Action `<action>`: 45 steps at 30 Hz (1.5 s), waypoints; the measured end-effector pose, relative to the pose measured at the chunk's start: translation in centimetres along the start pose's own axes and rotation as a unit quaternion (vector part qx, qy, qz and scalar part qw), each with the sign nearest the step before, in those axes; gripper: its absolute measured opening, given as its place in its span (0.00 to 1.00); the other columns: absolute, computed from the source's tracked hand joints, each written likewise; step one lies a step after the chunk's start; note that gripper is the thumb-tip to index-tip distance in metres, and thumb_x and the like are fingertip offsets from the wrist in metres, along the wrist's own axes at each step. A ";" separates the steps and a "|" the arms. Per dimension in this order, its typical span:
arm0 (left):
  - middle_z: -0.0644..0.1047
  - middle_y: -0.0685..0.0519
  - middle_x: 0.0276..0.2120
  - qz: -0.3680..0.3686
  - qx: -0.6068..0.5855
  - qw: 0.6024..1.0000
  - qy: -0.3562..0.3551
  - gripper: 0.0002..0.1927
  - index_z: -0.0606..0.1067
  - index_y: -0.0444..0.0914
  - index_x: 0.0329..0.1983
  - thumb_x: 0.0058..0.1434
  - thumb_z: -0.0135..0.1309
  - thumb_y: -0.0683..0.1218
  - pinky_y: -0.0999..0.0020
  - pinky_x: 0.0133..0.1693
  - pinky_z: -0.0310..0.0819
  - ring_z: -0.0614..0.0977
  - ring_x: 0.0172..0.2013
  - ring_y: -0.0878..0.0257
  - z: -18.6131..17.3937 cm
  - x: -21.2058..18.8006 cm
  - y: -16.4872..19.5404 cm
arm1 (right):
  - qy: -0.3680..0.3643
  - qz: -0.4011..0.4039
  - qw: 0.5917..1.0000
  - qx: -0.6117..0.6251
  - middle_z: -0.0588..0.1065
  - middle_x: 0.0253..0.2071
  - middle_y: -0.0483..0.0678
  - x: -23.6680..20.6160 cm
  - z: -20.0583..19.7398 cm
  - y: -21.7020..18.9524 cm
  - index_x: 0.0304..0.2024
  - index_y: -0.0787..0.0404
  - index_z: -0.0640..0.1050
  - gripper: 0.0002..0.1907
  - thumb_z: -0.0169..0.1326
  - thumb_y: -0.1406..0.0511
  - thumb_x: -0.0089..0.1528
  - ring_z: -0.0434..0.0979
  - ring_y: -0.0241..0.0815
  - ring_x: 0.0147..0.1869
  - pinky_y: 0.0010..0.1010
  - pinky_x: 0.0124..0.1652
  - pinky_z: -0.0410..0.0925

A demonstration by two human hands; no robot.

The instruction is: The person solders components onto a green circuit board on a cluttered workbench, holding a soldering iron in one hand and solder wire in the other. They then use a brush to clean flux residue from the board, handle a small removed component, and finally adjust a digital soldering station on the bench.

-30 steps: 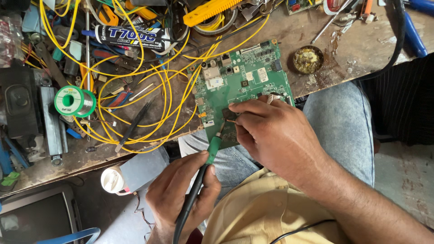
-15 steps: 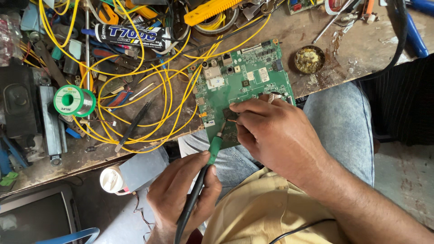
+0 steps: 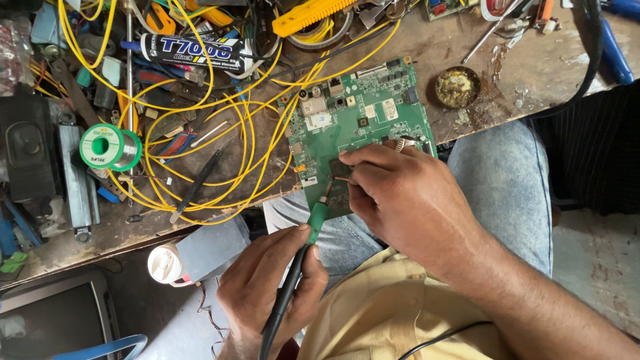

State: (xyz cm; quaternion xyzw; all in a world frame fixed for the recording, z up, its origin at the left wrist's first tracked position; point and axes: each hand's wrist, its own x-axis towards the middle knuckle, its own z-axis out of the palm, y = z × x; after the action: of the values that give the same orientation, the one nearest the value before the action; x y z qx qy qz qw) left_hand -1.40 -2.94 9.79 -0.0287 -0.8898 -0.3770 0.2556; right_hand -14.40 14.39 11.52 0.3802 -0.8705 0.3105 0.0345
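A worn brown desk (image 3: 527,73), scratched and stained, runs across the top of the view, crowded with tools and loops of yellow cable (image 3: 200,107). A green circuit board (image 3: 363,120) lies at the desk's near edge, partly overhanging the person's lap in light blue jeans (image 3: 507,193). The right hand (image 3: 407,193) rests on the lower part of the board, fingers pinched together on something small at its surface; what it pinches is too small to tell. The left hand (image 3: 273,287) is closed around a soldering iron (image 3: 300,260) with a green collar and black handle, the tip pointing up at the board just beside the right fingertips. On the desk sit a green spool of solder wire (image 3: 107,148) to the left, a black glue tube (image 3: 193,52) above the cables, a round tin of flux (image 3: 457,87) to the right of the board, and a yellow toothed tool (image 3: 313,13) at the top. Below the desk edge stand a white-capped grey bottle (image 3: 193,257) and the corner of a dark screen (image 3: 53,317), over a pale concrete floor (image 3: 593,267).
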 end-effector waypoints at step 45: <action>0.82 0.44 0.39 -0.001 -0.006 1.000 0.008 0.14 0.77 0.30 0.48 0.59 0.62 0.37 0.64 0.40 0.84 0.88 0.39 0.53 0.1 1.1 -0.2 | 0.031 -0.010 0.999 -0.016 0.79 0.42 0.48 0.5 0.9 0.1 0.32 0.64 0.77 0.06 0.62 0.70 0.54 0.80 0.52 0.40 0.41 0.40 0.74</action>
State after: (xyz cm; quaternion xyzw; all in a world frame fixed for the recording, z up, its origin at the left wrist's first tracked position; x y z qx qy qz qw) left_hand -2.43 -3.18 10.18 -0.0262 -0.8855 -0.3829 0.2619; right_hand -14.67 13.61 10.84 0.3784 -0.8700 0.3078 0.0711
